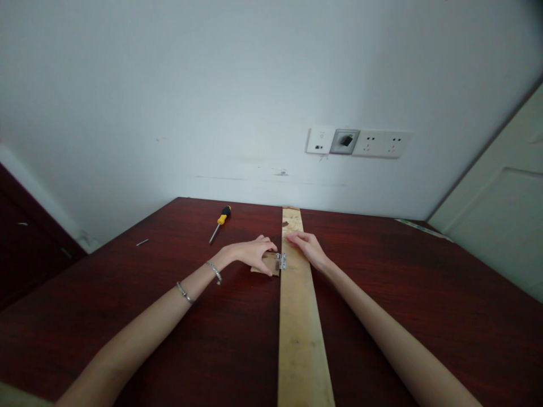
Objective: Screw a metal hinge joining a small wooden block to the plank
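A long pale wooden plank runs from the near edge of the view to the far edge of the table. Against its left side lies a small brown piece of board, with a metal hinge where the two meet. My left hand is curved around the small board, thumb on the near side and fingers on the far side. On the plank, just beyond the hinge, rests my right hand. Its fingertips are pressed together; whatever they pinch is too small to make out.
A yellow and black screwdriver lies to the left on the dark red table. Farther left is a small thin metal piece. Behind stands a white wall with sockets. A patterned strip lies along the far right edge.
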Demonstrator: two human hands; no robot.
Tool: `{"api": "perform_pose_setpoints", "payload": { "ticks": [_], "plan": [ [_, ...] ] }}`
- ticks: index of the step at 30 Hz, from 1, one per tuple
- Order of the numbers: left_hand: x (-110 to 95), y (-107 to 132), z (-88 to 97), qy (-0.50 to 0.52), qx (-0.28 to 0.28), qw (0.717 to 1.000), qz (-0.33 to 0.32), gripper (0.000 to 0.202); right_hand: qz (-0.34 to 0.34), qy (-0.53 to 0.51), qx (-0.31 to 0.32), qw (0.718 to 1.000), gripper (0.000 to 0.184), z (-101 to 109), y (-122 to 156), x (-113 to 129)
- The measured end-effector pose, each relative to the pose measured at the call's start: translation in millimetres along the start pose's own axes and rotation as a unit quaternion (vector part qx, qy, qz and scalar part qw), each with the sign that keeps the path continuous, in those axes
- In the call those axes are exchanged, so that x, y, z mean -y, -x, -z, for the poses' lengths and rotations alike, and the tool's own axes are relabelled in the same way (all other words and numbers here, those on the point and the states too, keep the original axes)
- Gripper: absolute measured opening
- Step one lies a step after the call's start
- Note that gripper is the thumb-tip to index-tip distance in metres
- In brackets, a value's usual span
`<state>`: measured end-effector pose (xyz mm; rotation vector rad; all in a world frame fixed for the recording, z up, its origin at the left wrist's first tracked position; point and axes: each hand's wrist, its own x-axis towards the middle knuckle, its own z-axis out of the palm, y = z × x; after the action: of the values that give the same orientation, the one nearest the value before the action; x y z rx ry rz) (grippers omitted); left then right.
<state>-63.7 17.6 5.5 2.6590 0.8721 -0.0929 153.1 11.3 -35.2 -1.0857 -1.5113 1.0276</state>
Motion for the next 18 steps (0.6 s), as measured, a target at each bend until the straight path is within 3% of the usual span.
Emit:
{"api": "perform_pose_setpoints", "payload": {
  "ticks": [6,10,15,18],
  "plan": [
    [2.1,0.0,-1.0,-0.007,-0.004,1.000,0.004,0.075,0.000,-0.001,-0.002,1.000,0.031,0.5,1.6,0.9],
    [12.7,2.7,2.3,-0.001,-0.044,0.999,0.004,0.071,-0.004,0.000,-0.006,1.000,0.033,-0.4,1.2,-0.4],
    [46.8,24.9,20.4,0.007,-0.161,0.986,0.047,0.046,-0.008,-0.003,-0.004,1.000,0.036,0.0,1.0,-5.1],
    [82.0,55.6,36.8,0.012,-0.225,0.965,0.131,0.030,-0.017,-0.003,-0.003,1.000,0.037,1.5,0.4,-9.7]
  ]
}}
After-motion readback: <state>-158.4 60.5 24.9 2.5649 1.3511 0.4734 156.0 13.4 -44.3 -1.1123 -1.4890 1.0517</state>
